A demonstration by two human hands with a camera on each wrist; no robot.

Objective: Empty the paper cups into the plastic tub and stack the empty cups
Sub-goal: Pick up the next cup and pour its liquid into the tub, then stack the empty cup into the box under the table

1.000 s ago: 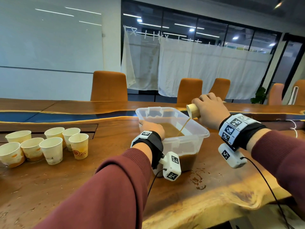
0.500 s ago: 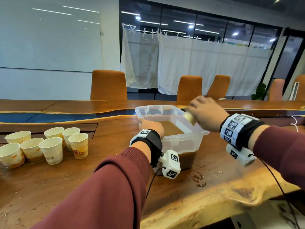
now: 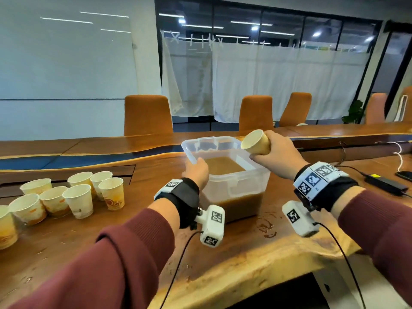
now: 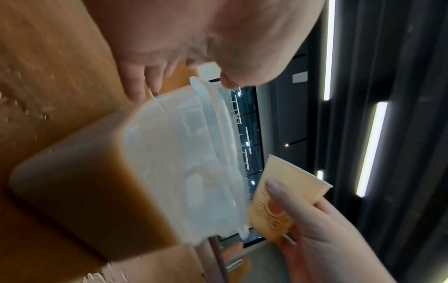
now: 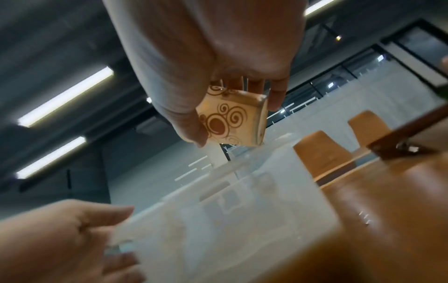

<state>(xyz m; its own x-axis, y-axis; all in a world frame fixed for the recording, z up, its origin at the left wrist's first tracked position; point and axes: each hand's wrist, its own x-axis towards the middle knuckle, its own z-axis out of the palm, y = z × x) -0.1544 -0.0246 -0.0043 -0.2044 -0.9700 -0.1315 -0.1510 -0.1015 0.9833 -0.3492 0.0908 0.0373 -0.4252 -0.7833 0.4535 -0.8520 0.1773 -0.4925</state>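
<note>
A clear plastic tub (image 3: 236,184) half full of brown liquid stands on the wooden table. My left hand (image 3: 197,171) grips its near left rim (image 4: 213,99), thumb over the edge. My right hand (image 3: 275,150) holds a paper cup (image 3: 256,142) on its side above the tub's right rim, mouth turned left; nothing pours from it. The same cup (image 5: 232,116) shows orange swirls between thumb and fingers, and the cup (image 4: 283,199) appears beside the tub wall (image 4: 184,164). Several more paper cups (image 3: 78,195) stand grouped at the left.
Spilled brown drops (image 3: 266,228) lie on the table right of the tub. A black power adapter (image 3: 385,185) with cables and a phone (image 3: 404,175) sit at the far right. Orange chairs (image 3: 148,114) line the table's far side. The table's front edge (image 3: 245,275) is close.
A stream ran from the tipped cup into the tub a second ago. The pouring has stopped, and my right hand has raised the cup and levelled it on its side. My left hand kept its hold.
</note>
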